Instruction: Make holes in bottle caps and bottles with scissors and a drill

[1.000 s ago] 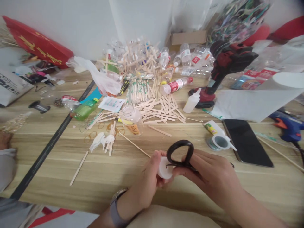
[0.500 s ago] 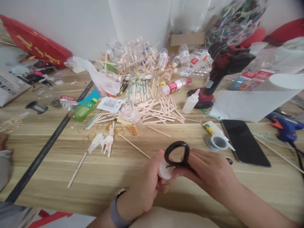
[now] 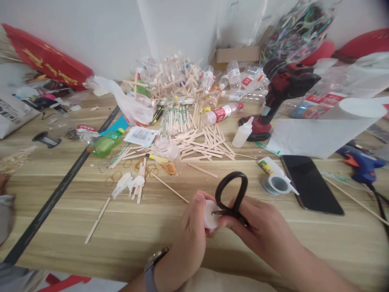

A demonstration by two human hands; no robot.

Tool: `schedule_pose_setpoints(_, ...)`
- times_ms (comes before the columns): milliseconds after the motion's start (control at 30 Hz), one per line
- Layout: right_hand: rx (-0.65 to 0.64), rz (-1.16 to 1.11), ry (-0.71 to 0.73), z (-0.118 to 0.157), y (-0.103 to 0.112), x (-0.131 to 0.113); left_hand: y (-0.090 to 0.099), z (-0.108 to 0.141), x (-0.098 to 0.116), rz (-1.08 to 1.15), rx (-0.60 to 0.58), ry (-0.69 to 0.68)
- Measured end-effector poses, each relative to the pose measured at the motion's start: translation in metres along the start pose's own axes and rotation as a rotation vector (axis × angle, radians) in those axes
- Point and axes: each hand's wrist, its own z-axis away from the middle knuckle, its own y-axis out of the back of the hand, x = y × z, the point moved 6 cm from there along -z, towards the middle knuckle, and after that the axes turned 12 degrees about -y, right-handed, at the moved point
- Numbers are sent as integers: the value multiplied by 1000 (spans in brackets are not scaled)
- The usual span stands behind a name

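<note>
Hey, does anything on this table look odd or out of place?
The lone wooden stick at your left looks kinked midway, possibly cracked; I can't be sure. Beyond it, crumpled white material sits untidily over several sticks.

Seemingly Chinese characters on red bag

Black phone (screen dark) near the blue glue gun.

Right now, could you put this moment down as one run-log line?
left hand: holds white round piece | right hand: holds black-handled scissors, tip at piece | phone: on table
</note>
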Motion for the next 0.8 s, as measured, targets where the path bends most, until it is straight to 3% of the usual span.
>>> schedule_pose_setpoints(100, 48, 67, 35, 1, 3, -2, -2, 0, 0, -19, -4, 25)
schedule_pose_setpoints(333, 34, 16, -117, 3, -6, 4, -2, 3, 10, -153, 21, -27)
schedule_pose_setpoints(633, -105, -266, -413, 10, -26, 20, -2, 9, 20, -284, -8, -235)
schedule_pose_setpoints(800, -205, -512, -514, 7, -28, 16, -5, 12, 24, -263, -79, -247)
